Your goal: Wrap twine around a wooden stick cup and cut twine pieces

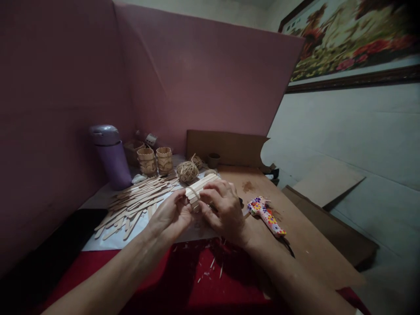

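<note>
Between my hands is a pale craft-stick piece (202, 185), its sticks side by side, with a strand of twine (193, 191) lying across it near the left end. My left hand (170, 214) grips that left end between thumb and fingers. My right hand (223, 209) is curled over the right side, fingertips pressed to the sticks close to the twine; its palm hides part of the piece. Behind the piece sits a ball of twine (187, 171). Loose craft sticks (139, 199) lie heaped on white paper (90, 243) left of my hands.
A flower-patterned glue gun (266, 215) lies on the brown board (305, 249) at right. Two small craft-stick cups (164, 161), a purple bottle (113, 159) and a small dark pot (213, 160) stand at the back. Wood slivers (212, 263) dot the red cloth (157, 280).
</note>
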Tool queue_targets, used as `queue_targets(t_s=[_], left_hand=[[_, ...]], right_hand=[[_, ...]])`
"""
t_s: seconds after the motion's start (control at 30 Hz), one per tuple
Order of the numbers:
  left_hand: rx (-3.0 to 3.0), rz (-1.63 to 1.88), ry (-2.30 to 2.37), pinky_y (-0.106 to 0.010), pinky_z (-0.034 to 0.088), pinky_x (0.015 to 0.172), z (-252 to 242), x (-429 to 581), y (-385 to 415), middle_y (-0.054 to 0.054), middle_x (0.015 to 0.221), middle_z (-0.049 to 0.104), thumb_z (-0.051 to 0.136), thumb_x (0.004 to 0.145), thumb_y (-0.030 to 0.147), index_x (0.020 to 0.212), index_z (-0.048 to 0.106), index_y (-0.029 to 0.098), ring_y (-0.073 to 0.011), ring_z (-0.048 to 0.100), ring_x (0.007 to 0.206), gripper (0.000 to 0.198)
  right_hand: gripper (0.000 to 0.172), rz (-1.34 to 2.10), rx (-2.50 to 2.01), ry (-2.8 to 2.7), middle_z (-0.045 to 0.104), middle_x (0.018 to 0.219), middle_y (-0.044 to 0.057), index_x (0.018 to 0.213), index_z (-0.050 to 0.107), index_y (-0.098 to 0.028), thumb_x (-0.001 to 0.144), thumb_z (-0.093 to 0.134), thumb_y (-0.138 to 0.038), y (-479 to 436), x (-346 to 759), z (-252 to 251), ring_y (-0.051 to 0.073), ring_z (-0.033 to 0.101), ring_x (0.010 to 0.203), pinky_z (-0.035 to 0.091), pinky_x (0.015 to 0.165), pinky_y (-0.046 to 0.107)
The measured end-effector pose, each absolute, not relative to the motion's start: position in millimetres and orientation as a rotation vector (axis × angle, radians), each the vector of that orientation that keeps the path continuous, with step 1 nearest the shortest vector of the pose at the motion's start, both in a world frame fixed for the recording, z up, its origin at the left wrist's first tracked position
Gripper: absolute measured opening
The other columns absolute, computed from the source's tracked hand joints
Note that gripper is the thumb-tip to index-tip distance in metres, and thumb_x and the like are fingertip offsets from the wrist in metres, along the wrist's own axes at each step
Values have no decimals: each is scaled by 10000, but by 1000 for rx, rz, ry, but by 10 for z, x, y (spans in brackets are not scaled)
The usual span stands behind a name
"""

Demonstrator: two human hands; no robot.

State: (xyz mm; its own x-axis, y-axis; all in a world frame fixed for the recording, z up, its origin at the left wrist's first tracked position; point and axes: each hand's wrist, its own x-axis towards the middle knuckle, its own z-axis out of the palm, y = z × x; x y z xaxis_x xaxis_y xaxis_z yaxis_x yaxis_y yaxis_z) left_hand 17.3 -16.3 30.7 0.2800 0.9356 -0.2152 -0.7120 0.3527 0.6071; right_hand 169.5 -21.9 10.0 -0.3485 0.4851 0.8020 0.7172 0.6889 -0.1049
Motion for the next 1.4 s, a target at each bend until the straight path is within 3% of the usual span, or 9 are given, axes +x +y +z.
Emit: queue_targets(t_s=[0.13,0.27,0.67,1.13,1.27,1.4], left_hand=[[397,1132,582,-263,507,586,431,253,-104,-48,658,620,462,838,95,770,589,103,-120,587,562,144],[462,1080,626,-285,529,590,414,312,-40,-65,672,638,458,850,70,825,606,79,-136,608,560,150],[347,916,578,-471,527,759,109,276,19,-92,774,679,383,904,190,945,580,113,-215,660,720,216],[580,1130,539,-325,493,778,127,398,-182,-84,886,686,533,834,207,931,644,128,-179,629,797,167],[673,1205,483,-256,458,702,105,424,-193,-37,738,635,590,789,198,791,631,120,-133,577,690,88],[728,1273,545,-223,422,620,46,417,-179,9,616,560,638,751,225,661,583,126,-94,504,580,144]], right_hand=[[231,-318,-981,-2034,578,1115,86,1042,598,-191,825,561,-261,-158,1737,191,244,485,1079,380,904,411],[217,-307,-1022,-2053,586,1105,82,1038,612,-198,839,551,-258,-90,1803,226,237,489,1076,384,896,404],[179,-146,-1032,-1975,644,1051,56,1003,639,-199,871,518,-218,-55,1823,25,207,514,1051,389,923,401],[172,-122,-987,-1867,628,1092,63,999,632,-216,851,547,-192,-126,1796,-38,205,532,1085,417,929,405],[159,-152,-978,-1853,631,1075,65,979,635,-204,838,564,-184,-141,1794,-30,201,537,1069,425,907,393],[141,-203,-969,-1847,643,1052,64,955,636,-210,833,570,-186,-155,1790,-21,203,550,1032,430,886,398]])
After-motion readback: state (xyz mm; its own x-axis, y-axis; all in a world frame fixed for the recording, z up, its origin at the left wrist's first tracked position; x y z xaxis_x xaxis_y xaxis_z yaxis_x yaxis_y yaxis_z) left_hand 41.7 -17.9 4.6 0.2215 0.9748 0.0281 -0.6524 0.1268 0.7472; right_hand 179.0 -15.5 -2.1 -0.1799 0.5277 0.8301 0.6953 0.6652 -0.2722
